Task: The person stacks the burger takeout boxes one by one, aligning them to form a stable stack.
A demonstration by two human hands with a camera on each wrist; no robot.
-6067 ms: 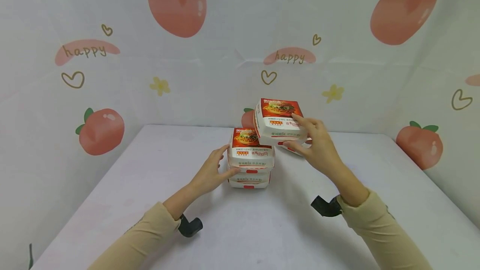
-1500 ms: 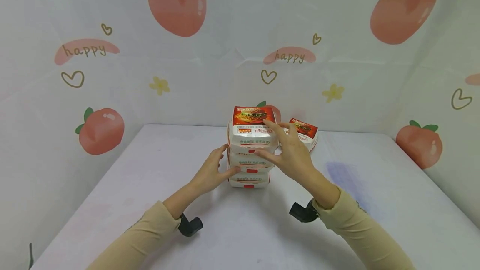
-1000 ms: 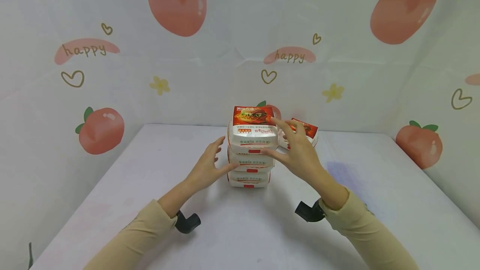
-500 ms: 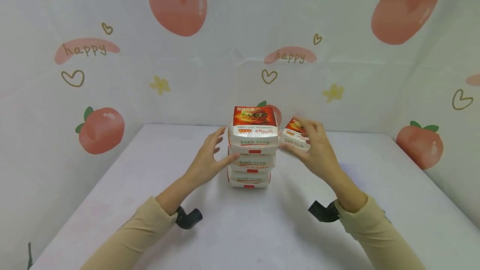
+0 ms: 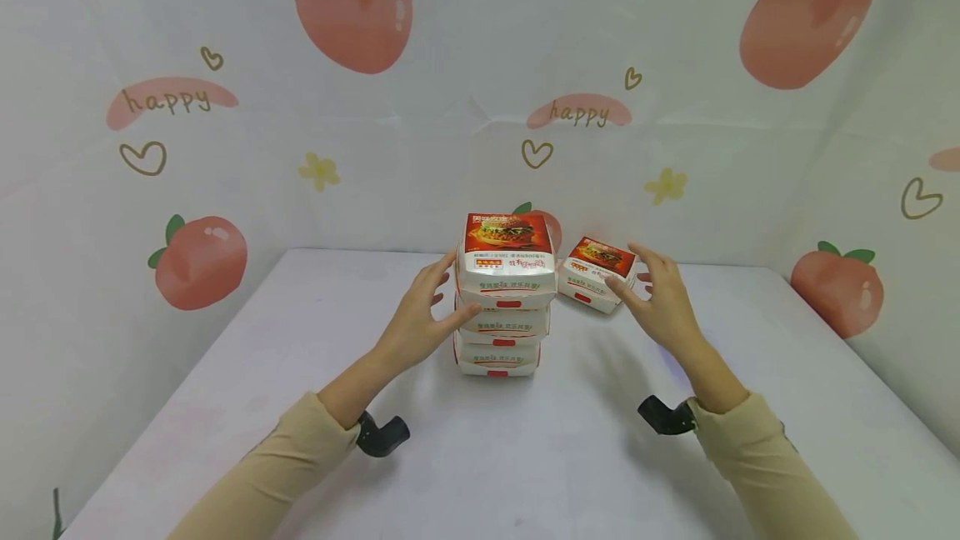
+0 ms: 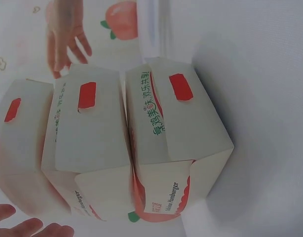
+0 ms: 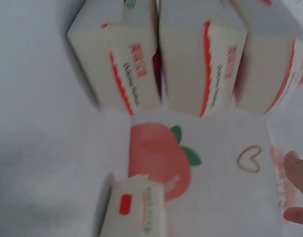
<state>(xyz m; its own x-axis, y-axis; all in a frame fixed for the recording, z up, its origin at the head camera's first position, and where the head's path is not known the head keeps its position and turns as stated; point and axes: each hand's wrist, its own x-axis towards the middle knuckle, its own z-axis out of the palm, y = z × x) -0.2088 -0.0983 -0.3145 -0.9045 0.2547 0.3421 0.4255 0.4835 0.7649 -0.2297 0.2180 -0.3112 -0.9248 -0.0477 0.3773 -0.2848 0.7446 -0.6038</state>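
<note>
On the white table (image 5: 517, 457) stands a stack of three burger boxes (image 5: 504, 294), a single box (image 5: 592, 282) behind it to the right; the left hand (image 5: 416, 323), fingers loose, is at the stack's left; the right hand (image 5: 667, 311), unclenched, is beside the single box; printed fruit (image 5: 354, 7) and hearts (image 5: 525, 157) dot the white backdrop (image 5: 435, 157).

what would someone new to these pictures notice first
Probably the stack of three burger boxes near the middle of the white table, with the left hand at its left side. Next, perhaps the lone fourth box right of the stack, the right hand beside it. Behind them, big red fruits on the pale backdrop stand out.
</note>
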